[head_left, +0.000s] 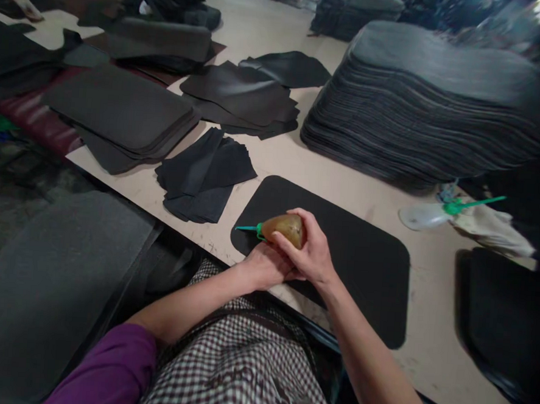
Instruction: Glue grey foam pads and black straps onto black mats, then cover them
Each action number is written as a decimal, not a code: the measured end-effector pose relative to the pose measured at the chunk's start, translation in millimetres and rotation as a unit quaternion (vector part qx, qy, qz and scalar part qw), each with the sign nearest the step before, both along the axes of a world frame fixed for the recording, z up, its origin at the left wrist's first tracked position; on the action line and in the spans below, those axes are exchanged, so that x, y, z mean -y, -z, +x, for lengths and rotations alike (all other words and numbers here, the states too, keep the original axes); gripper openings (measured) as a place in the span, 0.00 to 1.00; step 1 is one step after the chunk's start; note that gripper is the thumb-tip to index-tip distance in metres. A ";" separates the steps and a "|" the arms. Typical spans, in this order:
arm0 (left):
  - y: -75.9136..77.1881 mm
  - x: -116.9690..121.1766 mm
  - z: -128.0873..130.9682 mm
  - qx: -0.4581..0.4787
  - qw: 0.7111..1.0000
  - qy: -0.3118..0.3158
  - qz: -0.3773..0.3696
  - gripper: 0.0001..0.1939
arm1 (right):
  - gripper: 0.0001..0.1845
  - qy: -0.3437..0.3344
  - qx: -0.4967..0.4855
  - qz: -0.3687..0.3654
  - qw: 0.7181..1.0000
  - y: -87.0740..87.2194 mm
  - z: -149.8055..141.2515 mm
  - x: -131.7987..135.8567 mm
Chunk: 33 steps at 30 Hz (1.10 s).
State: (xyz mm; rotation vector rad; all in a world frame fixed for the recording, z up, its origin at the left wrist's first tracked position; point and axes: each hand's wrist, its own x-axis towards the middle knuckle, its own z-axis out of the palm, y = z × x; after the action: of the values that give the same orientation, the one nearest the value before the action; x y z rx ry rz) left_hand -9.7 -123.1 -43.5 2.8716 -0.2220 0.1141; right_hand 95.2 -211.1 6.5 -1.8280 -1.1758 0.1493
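Note:
My right hand (313,253) is wrapped around a squeeze bottle (281,228) with amber contents, its thumb along the near side and fingers over the rounded base. The bottle lies tilted on its side, and its thin green nozzle (246,228) points left. Under the bottle is my left hand (268,266), close against the right one; its fingers are mostly hidden. Both hands are above the near left part of a black rounded sheet (363,250) that lies flat on the pale table (428,309).
Tall stacked black sheets (394,112) stand at the back right. Black strips (202,176) and more dark sheets (124,108) lie to the left. Right of the sheet are a white bottle (422,215) with a green nozzle, a pale cloth (492,228) and another black pile (505,320).

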 end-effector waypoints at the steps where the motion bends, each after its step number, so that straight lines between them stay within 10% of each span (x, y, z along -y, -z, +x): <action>1: -0.2 -0.3 -0.1 0.003 1.000 0.000 0.008 0.32 | 0.25 0.001 0.007 0.004 1.000 0.1 1.9 -0.7; 23: -4.9 -0.8 -0.3 0.080 0.996 -0.012 0.043 0.33 | 0.32 0.191 0.159 0.033 0.968 17.6 85.7 -44.9; 33: -4.2 0.8 -0.2 0.079 0.995 -0.004 0.061 0.32 | 0.31 0.251 0.170 0.002 0.953 8.5 113.3 28.5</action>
State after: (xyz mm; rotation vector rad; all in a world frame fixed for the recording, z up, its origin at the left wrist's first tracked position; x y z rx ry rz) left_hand -9.8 -123.9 -39.3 2.9862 -0.2545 0.3421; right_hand 208.6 -239.7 -2.0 -2.1441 -0.8915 -0.4750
